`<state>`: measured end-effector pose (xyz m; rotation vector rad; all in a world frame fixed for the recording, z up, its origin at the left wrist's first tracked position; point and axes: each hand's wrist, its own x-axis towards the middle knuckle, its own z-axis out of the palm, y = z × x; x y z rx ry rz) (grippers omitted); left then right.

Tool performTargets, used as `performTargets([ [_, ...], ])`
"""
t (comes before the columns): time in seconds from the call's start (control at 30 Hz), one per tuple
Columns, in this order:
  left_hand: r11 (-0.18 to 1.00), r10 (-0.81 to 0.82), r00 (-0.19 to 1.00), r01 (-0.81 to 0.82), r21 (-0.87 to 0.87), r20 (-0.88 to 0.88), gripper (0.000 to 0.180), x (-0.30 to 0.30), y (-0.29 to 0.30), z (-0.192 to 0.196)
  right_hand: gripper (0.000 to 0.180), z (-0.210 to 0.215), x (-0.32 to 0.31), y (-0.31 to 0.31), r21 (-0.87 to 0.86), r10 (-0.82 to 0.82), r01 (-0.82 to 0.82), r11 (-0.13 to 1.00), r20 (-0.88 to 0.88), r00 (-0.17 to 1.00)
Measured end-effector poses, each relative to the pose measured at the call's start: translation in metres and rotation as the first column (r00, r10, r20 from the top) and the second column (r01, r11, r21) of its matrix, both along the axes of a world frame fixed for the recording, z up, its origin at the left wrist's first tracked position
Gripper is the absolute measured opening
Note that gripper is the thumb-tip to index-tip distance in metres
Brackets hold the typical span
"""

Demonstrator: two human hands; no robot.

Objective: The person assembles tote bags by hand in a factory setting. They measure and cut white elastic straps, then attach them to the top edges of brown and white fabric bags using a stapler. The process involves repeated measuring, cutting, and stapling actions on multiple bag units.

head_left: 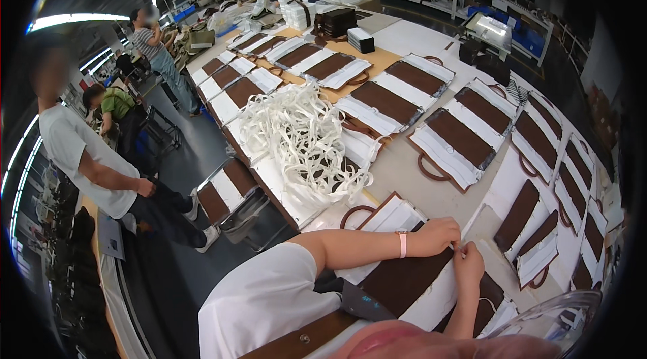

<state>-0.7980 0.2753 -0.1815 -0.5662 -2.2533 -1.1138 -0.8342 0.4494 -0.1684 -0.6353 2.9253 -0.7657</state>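
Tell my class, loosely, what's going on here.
The wearer's left hand and right hand meet at the edge of a brown-and-white panel; exactly what they pinch is too small to tell. Beyond it, to the left, lies a heap of white strips. More panels are spread over the table. At the left, a person in a pale shirt stands nearby.

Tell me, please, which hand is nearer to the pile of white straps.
Left: the left hand is below and right of the white straps in the picture; the right hand is lower and farther right, just past the left.
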Motion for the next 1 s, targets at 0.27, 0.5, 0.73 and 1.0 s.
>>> performTargets([
  [0.27,0.993,-0.103,0.971,0.087,0.082,0.218,0.010,0.002,0.002,0.005,0.024,0.001,-0.003,0.004,0.021,0.007,-0.008,1.000,0.016,1.000],
  [0.5,0.996,-0.036,0.988,0.024,0.083,0.152,0.007,0.004,0.006,0.012,0.021,0.001,-0.005,0.003,0.020,-0.004,0.004,1.000,0.037,0.999],
  [0.73,0.992,-0.110,0.980,0.097,0.084,0.168,0.013,0.004,0.005,0.016,0.024,0.004,-0.003,0.003,0.009,-0.003,0.003,1.000,0.024,1.000],
  [1.0,0.995,-0.057,0.952,0.078,-0.059,0.301,0.013,0.002,-0.001,0.014,0.023,-0.002,-0.004,0.004,0.002,0.014,-0.014,1.000,-0.020,1.000],
])
